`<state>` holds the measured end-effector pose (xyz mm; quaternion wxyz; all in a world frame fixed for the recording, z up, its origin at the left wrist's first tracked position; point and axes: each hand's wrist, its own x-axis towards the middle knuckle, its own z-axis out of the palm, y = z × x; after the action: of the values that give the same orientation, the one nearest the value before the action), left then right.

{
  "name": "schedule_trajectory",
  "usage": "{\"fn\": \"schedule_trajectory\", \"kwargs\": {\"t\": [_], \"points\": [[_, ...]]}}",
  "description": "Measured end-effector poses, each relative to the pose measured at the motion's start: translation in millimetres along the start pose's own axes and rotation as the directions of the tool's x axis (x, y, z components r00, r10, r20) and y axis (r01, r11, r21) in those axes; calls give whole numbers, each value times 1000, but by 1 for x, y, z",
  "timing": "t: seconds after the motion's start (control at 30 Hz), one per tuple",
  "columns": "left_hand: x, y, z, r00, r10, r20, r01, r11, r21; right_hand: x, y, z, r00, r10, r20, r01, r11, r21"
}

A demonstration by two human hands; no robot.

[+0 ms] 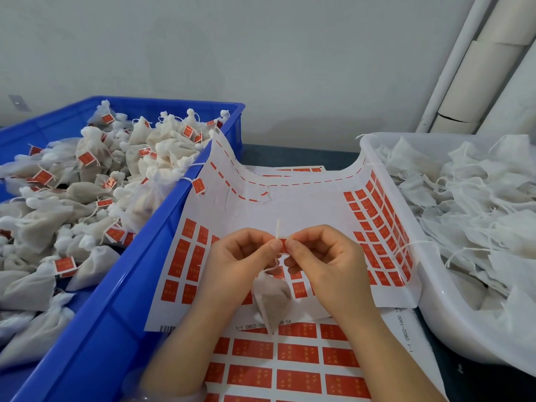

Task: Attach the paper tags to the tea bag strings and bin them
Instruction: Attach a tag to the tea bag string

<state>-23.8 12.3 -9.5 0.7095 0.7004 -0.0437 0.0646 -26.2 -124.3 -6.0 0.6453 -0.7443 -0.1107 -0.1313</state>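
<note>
My left hand [235, 264] and my right hand [322, 262] meet in the middle and together pinch a small red paper tag [282, 245] folded over a white string [278, 229]. The string's end sticks up above the tag. Below my hands a tea bag [272, 303] hangs from the string. Under my hands lies a sticker sheet [290, 207] with rows of red tags, curled up at both sides. The blue bin [121, 285] on the left holds several tagged tea bags [95, 175].
A white tub [429, 274] on the right is filled with untagged tea bags [470, 204] and loose strings. More tag sheets [295, 358] lie flat near me. A white wall stands behind, with cardboard tubes [475, 82] leaning at the far right.
</note>
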Motion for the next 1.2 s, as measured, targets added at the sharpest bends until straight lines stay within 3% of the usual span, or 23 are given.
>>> {"fn": "schedule_trajectory", "kwargs": {"t": [0.37,0.53,1.03,1.2], "points": [[0,-2,0,999,28,-20,-27,999,41,-1,-1,0,1000,-12,20,12,999,31],[0,-2,1,1000,10,1,-10,999,36,1,0,1,998,65,-16,-64,995,70],[-2,-3,2,992,69,101,-74,996,47,-2,6,2,997,20,71,-17,999,-34],[-1,-2,1,996,61,68,-63,998,29,-1,4,3,996,64,59,-66,997,40]]}}
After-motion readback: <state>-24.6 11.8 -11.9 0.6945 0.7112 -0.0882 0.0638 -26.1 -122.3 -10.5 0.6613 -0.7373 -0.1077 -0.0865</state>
